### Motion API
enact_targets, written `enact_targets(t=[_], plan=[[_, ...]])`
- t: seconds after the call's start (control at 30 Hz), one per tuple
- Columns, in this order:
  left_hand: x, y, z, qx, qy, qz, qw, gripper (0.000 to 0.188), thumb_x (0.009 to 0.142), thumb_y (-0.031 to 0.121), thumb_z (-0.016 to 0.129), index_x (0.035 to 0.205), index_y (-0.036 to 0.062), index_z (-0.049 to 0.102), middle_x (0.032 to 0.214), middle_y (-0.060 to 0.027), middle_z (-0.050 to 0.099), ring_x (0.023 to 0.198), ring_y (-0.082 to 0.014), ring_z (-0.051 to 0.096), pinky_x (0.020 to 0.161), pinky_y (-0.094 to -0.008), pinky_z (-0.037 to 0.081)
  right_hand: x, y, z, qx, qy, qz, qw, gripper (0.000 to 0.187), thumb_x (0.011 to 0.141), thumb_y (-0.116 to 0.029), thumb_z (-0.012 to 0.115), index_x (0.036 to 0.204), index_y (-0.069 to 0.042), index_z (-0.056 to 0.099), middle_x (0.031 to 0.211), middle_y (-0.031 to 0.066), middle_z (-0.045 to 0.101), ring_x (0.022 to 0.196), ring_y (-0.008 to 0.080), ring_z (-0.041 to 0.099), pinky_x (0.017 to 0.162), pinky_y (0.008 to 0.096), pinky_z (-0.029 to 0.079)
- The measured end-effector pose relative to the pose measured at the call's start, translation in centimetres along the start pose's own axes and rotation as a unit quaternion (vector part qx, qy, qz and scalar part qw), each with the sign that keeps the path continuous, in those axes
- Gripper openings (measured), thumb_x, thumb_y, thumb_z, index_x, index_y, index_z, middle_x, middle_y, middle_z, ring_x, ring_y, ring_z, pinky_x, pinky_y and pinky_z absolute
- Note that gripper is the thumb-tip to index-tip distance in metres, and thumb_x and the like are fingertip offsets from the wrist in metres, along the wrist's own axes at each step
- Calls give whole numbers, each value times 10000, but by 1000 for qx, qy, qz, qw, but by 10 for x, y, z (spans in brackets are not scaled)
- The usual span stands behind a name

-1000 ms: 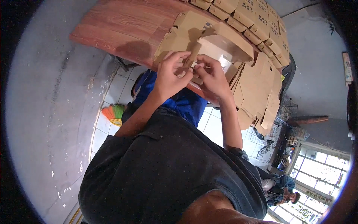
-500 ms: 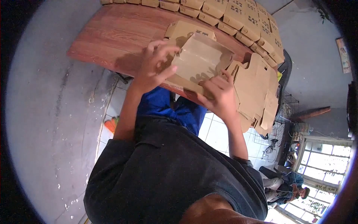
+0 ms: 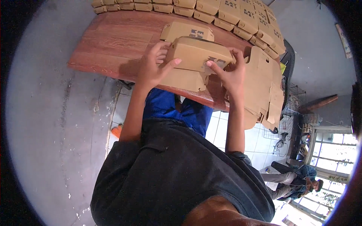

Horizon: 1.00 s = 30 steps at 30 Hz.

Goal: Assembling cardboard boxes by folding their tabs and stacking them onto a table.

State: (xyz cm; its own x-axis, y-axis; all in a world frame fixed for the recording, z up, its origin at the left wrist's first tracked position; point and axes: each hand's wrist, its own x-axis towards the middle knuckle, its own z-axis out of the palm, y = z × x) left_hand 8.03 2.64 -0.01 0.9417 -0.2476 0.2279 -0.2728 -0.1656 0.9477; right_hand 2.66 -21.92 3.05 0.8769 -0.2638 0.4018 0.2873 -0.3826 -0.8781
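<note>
Between my hands is a brown cardboard box (image 3: pixel 200 54), tilted up above the table's near edge with dark print on its right part. My left hand (image 3: pixel 152 67) grips its left end, fingers bent behind and thumb stretched along the near side. At the right end, the thumb of my right hand (image 3: pixel 234 75) presses the printed face while the fingers curl round the corner. A flat cardboard flap (image 3: pixel 181 79) shows below the box; whether it belongs to it I cannot tell. Just behind stands another printed cardboard box (image 3: pixel 188 30).
Rows of stacked, folded boxes (image 3: pixel 245 17) line the far edge of the reddish wooden table (image 3: pixel 109 41). A pile of flat cardboard blanks (image 3: pixel 260 83) lies at the right, overhanging the edge. Another person (image 3: pixel 301 182) sits by the window at the lower right.
The box was open with its inside facing up; now it is tipped up and its printed outside faces me. My right hand has moved up to its right end, and my left fingers have closed on it.
</note>
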Motion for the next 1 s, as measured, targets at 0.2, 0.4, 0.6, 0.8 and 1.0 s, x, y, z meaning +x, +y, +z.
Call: enact_targets(t=[0.2,0.4,0.6,0.8,1.0], plan=[[-7,15,-5,28,-25,28,999,734,828,76,826,1454,-4,450,1342,-204,591,1212,-261,624,1018,-358,535,-2,2,-2,6,-32,35,999,588,679,-102,949,1094,-20,542,1061,117,702,1010,200,692,855,336,571],[-18,16,4,-93,32,50,994,803,710,112,920,1406,19,530,1332,-183,610,1203,-259,627,985,-360,555,-19,19,7,18,12,-114,993,652,623,-108,975,1118,-19,561,1120,136,695,1036,201,689,911,341,561],[-22,4,0,99,41,200,974,681,631,143,948,1225,11,642,1286,-143,648,1164,-287,652,986,-381,540,-30,33,4,32,17,-116,993,678,585,-120,984,1164,-16,648,1080,113,688,1014,212,681,892,339,565],[-27,5,-5,153,71,229,959,628,599,133,953,1147,16,670,1255,-139,661,1167,-299,651,973,-400,539,-32,37,-4,-53,-37,-143,988,626,589,35,924,1142,-15,633,1198,83,582,1139,224,614,1013,358,520],[-25,11,-10,173,58,242,953,601,599,123,946,1135,26,691,1214,-122,696,1115,-272,681,950,-383,552,-30,42,-1,27,-71,-127,989,623,621,27,929,1132,-32,577,1351,137,556,1219,240,592,1046,387,509]])
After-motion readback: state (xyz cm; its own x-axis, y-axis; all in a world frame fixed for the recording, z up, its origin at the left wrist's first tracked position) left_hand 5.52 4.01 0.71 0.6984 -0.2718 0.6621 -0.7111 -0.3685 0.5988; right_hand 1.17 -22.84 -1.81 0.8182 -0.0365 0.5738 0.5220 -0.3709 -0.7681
